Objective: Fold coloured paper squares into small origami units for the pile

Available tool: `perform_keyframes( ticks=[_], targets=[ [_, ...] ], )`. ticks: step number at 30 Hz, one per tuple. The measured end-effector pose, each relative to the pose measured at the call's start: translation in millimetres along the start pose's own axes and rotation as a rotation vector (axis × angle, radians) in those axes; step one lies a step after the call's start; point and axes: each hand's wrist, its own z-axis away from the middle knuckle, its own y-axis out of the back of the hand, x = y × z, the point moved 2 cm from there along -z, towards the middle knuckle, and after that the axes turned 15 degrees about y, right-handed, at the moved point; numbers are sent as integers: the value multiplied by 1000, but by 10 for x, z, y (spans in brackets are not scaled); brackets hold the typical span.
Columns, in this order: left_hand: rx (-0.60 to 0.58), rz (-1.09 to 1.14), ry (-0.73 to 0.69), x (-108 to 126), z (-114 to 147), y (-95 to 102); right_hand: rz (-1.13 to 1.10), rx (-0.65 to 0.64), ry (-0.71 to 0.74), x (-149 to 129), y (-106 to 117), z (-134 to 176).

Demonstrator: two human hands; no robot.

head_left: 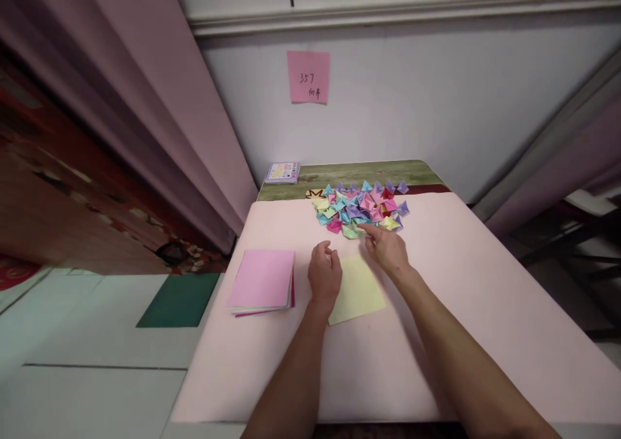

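Observation:
A pile of small folded paper boats (356, 211) in many colours lies toward the far side of the table. My right hand (391, 248) reaches to its near edge, index finger stretched out at a pale green paper boat (351, 232); the finger appears to touch it, and the other fingers are partly hidden. Below the hands lies a flat pale yellow square sheet of paper (359, 290). Over its left edge hovers my left hand (325, 274), fingers loosely bent and apart, with nothing seen in them.
To the left is a stack of coloured square paper (264, 278), pink on top. A small printed packet (283, 172) sits at the far left corner of the pink-covered table (485, 335). A pink note (308, 77) with handwriting is stuck to the wall behind.

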Motion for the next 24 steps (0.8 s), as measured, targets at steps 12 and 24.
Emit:
perform_keyframes(
  ticks=[12, 24],
  targets=[
    [113, 131, 18, -60, -69, 65, -122, -264, -297, -179, 3, 779],
    [192, 369, 39, -105, 51, 140, -972, 139, -429, 93, -259, 1054]
  ],
)
